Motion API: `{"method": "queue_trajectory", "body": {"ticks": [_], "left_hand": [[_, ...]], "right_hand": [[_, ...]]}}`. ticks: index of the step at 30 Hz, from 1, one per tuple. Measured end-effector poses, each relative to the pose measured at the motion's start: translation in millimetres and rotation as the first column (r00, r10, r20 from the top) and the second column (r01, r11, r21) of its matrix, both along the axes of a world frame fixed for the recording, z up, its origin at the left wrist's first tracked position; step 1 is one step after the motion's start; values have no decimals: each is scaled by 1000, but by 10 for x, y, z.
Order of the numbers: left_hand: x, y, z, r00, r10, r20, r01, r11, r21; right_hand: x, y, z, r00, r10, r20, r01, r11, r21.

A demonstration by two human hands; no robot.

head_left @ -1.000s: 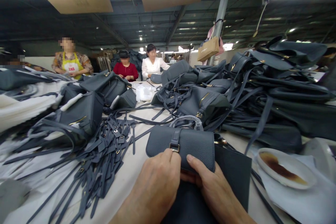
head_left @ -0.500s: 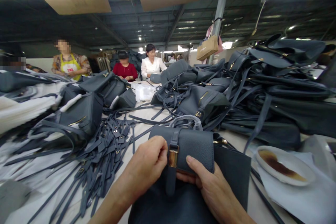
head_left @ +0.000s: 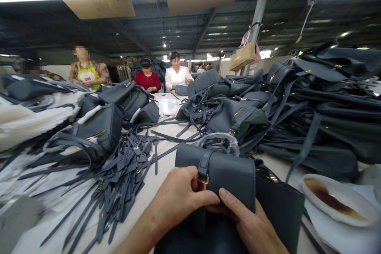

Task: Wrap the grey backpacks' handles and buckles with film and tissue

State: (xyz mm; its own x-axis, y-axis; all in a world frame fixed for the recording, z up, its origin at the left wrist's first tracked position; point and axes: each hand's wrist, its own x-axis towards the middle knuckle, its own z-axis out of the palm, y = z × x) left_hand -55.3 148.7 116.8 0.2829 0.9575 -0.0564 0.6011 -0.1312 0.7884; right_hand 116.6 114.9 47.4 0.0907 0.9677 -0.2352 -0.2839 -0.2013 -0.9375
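Observation:
A dark blue-grey leather handbag [head_left: 230, 166] is in front of me, its front flap lifted toward me. A short strap runs over the flap through a gold buckle [head_left: 204, 179]. My left hand [head_left: 186, 192] is closed at the buckle, fingers curled beneath and thumb laid across the strap just below it; the fingertips are hidden. On the flap's lower edge, my right hand [head_left: 251, 216] pinches with its thumb on top and its fingers underneath. Behind the flap stands a handle [head_left: 222, 139] wrapped in clear plastic.
Loose straps [head_left: 127, 178] lie heaped to the left, beside more bags [head_left: 104, 131]. A tall pile of bags [head_left: 327, 107] rises on the right. Near it, a white dish [head_left: 336, 200] with brown residue sits on paper. Several co-workers [head_left: 147, 79] are across the table.
My left hand has moved from beside the buckle to over the strap below it, thumb now stretched across. My right hand keeps its hold on the flap. The view has shifted slightly left.

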Motion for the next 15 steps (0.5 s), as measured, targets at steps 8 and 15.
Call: {"method": "queue_trajectory", "body": {"ticks": [8,15], "left_hand": [[-81,127,-112,907,-105,407,240,925,-294],[-74,152,-120,884,-135,448,290,910,-297]], "right_hand": [[-54,12,16,958,119,-261,-92,989,114],[-67,28,49,936,135,-325,-90,984,151]]}}
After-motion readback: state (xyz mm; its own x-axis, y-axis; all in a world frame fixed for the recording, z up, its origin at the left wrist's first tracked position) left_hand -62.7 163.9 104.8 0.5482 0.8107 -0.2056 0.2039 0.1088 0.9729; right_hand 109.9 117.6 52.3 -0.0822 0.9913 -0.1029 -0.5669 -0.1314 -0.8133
